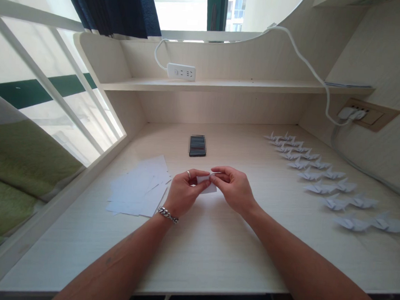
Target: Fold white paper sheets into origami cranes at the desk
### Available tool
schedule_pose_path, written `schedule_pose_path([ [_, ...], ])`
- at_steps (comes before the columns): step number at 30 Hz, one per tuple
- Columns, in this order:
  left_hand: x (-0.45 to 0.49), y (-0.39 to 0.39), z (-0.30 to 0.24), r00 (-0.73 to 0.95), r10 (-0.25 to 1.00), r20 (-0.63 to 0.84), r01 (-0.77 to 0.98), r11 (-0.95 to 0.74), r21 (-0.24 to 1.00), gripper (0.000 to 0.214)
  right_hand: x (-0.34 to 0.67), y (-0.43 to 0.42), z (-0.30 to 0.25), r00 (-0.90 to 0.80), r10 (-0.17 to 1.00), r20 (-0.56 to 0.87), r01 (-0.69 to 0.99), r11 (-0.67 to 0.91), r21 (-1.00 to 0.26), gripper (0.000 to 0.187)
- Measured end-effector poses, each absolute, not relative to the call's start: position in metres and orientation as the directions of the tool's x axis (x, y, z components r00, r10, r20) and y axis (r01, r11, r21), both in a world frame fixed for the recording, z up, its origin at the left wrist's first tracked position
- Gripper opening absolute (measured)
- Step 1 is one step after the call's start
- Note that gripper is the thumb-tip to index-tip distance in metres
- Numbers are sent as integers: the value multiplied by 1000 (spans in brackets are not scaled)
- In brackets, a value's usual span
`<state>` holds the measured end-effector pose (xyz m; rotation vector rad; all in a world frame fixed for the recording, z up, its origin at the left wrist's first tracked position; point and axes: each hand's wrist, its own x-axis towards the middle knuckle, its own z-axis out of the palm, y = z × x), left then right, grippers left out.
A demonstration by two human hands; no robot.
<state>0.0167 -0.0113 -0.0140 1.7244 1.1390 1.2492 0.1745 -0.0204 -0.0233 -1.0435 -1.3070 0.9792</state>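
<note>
A small piece of folded white paper (209, 187) is held just above the desk, between both my hands. My left hand (184, 191), with a ring and a chain bracelet, pinches its left side between thumb and fingers. On the right, my right hand (234, 187) grips the paper's upper edge between thumb and forefinger. The fingers cover much of the paper, so its full shape is hidden. Loose white paper sheets (132, 186) lie overlapping to the left of my left hand. Folded paper cranes (320, 187) stand in two rows at the right.
A dark phone-like object (198, 146) lies beyond my hands on the pale desk (192, 259). On the shelf (232, 84) sits a white power strip (181, 72). Its cable (308, 66) runs to a wall socket (370, 115) at right. A white railing (50, 84) borders the left side.
</note>
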Motion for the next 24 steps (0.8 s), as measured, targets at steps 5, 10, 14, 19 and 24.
schedule_pose_path([
  [5, 17, -12, -13, 167, 933, 319, 229, -351, 908, 21, 174, -21, -23, 22, 964, 265, 36, 264, -964, 26],
  [10, 16, -9, -15, 194, 949, 247, 134, -275, 952, 33, 174, -21, -22, 7, 968, 250, 9, 250, -968, 25],
  [14, 14, -8, -17, 193, 953, 233, 144, -263, 954, 38, 174, -23, -20, -3, 970, 243, 0, 243, -970, 25],
  [19, 15, -9, -15, 184, 953, 240, 117, -263, 958, 37, 173, -22, -20, 9, 968, 249, -11, 249, -968, 24],
  [24, 17, -10, -8, 180, 971, 160, 49, -171, 984, 38, 173, -20, -21, 75, 960, 270, -22, 272, -962, 24],
])
